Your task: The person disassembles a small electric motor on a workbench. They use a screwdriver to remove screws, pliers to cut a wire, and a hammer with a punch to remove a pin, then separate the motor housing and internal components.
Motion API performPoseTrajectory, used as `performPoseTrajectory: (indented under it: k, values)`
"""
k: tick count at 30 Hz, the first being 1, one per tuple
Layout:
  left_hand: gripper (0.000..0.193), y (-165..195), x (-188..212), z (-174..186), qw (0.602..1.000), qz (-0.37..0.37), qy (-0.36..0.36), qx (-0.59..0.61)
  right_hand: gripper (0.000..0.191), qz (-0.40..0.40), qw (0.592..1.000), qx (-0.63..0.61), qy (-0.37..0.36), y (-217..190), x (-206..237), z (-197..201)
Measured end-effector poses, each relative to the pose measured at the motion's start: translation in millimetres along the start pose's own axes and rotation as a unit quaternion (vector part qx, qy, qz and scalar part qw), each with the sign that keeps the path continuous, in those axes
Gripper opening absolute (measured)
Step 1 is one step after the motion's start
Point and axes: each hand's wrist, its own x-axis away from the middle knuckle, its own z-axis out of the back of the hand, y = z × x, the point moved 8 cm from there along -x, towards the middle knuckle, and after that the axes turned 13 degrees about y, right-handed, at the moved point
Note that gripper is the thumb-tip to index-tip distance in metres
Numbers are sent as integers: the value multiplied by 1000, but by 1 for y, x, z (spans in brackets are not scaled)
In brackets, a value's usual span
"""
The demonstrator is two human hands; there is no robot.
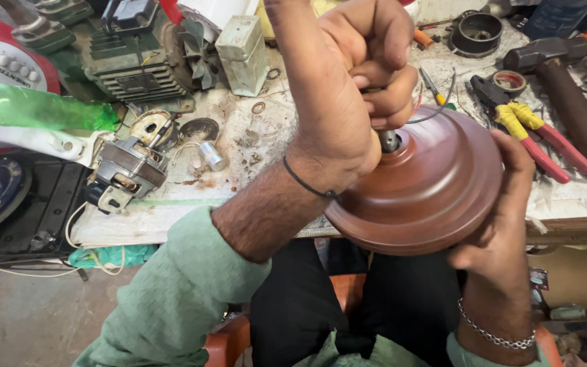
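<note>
Left hand [354, 75] fisted round the shaft atop the brown fan motor housing [429, 190]; right hand [504, 217] cups its rim below.

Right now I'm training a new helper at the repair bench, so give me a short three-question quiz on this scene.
1. True or false: the right hand steadies the rim of the brown domed cover.
2. Multiple choice: the left hand is closed around something at the cover's A) rim, B) centre shaft, C) underside.
3. Fill in: the pliers on the workbench have red and ____ handles.

Key: 1 true. 2 B; what the fist holds is hidden. 3 yellow.
</note>
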Motion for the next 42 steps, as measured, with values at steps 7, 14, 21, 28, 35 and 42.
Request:
performPoseTrajectory:
  k: [7, 14, 21, 28, 35, 42]
  values:
    - [97, -11, -5, 19, 999, 20, 19, -27, 127, -20, 998, 25, -49, 13, -4, -13]
    - [99, -24, -2, 37, 997, 32, 41, -56, 122, -3, 990, 120, -76, 25, -10, -14]
    - [97, -40, -6, 57, 993, 7, 23, -118, 111, 59, 946, 293, -125, 26, -21, -16]
    - [92, -61, -11, 83, 977, -42, 6, -207, 51, 88, 815, 573, -5, 32, -48, 45]
    - [92, -69, -14, 84, 958, -80, -32, -274, 43, 82, 718, 692, -14, 60, -77, 62]
    - [67, -37, 19, 59, 894, -238, -49, -377, 33, 65, 747, 656, 89, 45, -84, 66]
